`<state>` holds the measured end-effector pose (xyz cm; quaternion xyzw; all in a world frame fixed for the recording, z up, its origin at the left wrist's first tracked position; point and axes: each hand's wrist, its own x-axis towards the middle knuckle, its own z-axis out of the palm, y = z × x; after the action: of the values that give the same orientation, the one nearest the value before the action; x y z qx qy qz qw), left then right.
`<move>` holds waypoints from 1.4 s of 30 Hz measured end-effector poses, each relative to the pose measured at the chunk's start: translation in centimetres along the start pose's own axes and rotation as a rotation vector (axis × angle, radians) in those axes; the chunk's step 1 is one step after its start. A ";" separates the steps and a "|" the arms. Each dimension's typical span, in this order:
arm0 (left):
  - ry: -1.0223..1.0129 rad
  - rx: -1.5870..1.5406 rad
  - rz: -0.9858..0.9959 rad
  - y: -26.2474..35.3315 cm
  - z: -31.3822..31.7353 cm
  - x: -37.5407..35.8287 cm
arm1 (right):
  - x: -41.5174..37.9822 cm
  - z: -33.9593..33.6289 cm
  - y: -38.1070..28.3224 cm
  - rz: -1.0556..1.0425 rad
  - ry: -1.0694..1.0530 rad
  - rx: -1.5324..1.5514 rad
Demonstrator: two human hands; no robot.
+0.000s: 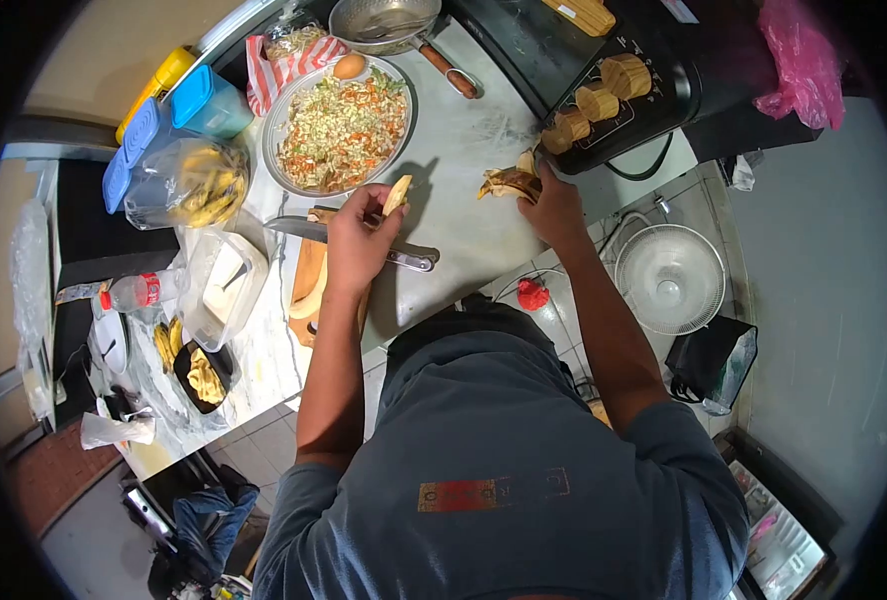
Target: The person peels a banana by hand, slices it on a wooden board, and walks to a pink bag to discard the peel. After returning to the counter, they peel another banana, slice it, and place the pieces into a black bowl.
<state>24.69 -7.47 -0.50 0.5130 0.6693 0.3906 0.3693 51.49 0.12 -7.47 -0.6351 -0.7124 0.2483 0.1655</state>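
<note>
head view. hands apart above the counter [464, 130]. in left hand [359, 240]: peeled banana [397, 195], pinched between thumb and fingers, upper end clear of the grip. in right hand [556, 205]: browned banana peel [512, 182], gripped near the stove, ragged end pointing toward left hand; any fruit inside hard to tell. peel and fruit well apart, counter between. beneath left hand: knife [411, 259], beside a wooden board [309, 268]. just beyond: round tray [269, 150] of chopped vegetables [344, 130].
</note>
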 end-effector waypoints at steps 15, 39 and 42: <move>0.024 0.015 0.035 0.5 0.3 -0.4 | -0.6 -2.4 2.0 0.018 0.023 0.213; -0.553 -0.051 0.340 7.4 9.6 -2.5 | -24.6 -12.8 2.0 0.444 0.457 0.994; -0.716 -0.123 0.490 9.0 13.2 -5.6 | -31.2 -12.8 3.7 0.536 0.627 0.950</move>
<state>41.24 -9.49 2.56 0.7369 0.3329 0.3034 0.5041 65.87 -28.56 3.45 -0.6913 -0.2582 0.3725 0.5628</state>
